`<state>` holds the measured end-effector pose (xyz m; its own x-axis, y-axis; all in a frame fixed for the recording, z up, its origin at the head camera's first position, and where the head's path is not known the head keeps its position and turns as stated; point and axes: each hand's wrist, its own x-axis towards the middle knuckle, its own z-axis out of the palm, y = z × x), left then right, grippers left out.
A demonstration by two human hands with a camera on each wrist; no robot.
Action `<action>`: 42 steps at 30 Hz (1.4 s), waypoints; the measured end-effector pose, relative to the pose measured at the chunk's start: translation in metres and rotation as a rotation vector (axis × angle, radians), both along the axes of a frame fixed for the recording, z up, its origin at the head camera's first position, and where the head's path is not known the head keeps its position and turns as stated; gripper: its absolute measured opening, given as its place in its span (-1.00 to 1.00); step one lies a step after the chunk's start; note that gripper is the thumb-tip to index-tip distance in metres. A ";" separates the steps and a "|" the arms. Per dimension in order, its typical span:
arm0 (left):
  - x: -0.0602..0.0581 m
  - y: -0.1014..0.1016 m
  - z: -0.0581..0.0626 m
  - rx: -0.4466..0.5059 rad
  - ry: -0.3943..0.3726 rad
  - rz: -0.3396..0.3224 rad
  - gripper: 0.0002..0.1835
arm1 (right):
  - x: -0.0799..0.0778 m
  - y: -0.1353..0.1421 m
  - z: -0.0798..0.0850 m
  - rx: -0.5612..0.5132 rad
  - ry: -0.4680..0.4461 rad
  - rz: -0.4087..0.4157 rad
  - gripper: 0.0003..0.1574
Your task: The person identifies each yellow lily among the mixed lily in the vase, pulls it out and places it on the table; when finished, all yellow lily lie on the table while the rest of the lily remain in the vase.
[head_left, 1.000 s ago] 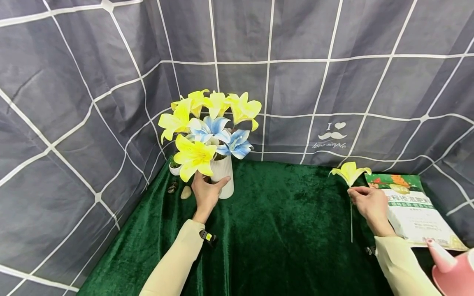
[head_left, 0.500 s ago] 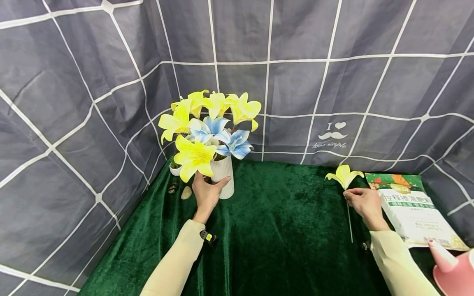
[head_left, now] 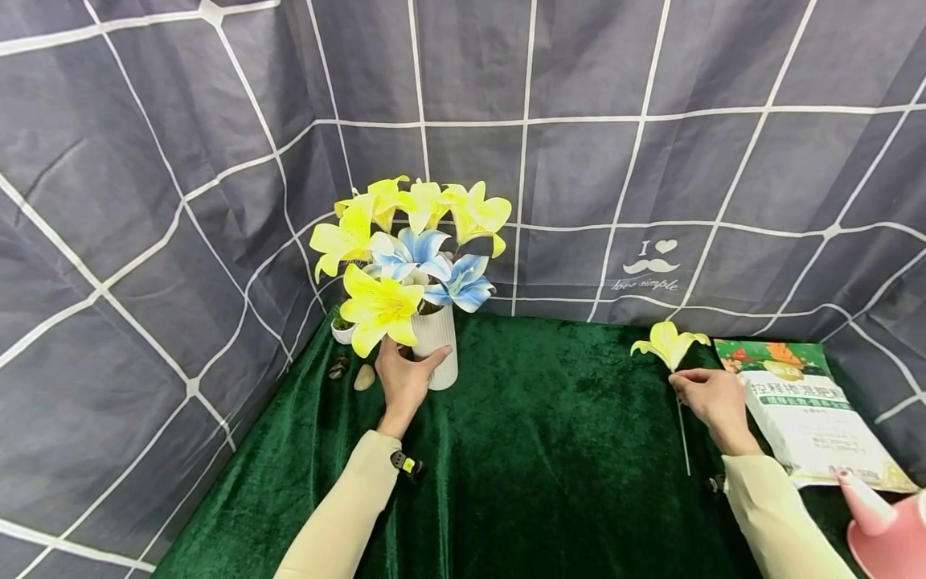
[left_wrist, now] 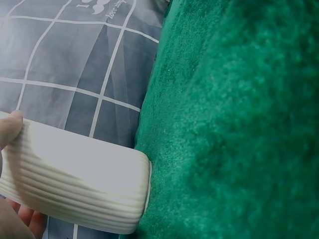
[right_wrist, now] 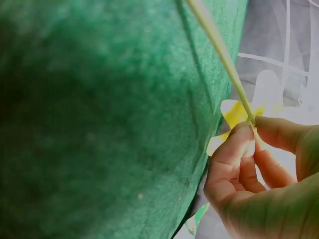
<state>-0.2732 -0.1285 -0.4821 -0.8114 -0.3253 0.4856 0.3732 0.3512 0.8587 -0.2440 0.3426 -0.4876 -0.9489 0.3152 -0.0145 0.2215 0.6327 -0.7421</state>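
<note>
A white ribbed vase (head_left: pixel 437 347) stands on the green cloth, filled with yellow lilies (head_left: pixel 381 308) and blue lilies (head_left: pixel 463 281). My left hand (head_left: pixel 403 378) grips the vase low on its near left side; in the left wrist view the thumb and fingertips wrap the ribbed wall (left_wrist: pixel 84 179). Off to the right, my right hand (head_left: pixel 714 402) pinches a single yellow lily (head_left: pixel 669 346) just below its bloom. Its thin stem (right_wrist: pixel 219 47) hangs down, and the right wrist view shows it between thumb and fingers.
Beside the right hand lies a green and white packet (head_left: pixel 813 414). A pink watering can (head_left: pixel 893 531) is partly in view at the lower right. Left of the vase are a small potted plant (head_left: pixel 342 328), a pale stone (head_left: pixel 365 377) and dark stones (head_left: pixel 337 367). A grey grid curtain (head_left: pixel 579 169) closes the back.
My right hand and its yellow lily have shifted slightly left, away from the packet, mostly in the first half second. The left hand and vase stay where they were.
</note>
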 end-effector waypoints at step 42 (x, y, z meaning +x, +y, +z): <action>0.001 0.001 0.001 -0.015 0.000 0.016 -0.18 | 0.010 -0.003 0.013 0.249 0.126 -0.068 -0.58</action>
<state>-0.2720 -0.1275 -0.4811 -0.8060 -0.3308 0.4908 0.3676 0.3702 0.8531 -0.2345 0.3392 -0.4745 -0.9150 0.3569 0.1883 0.1852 0.7859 -0.5900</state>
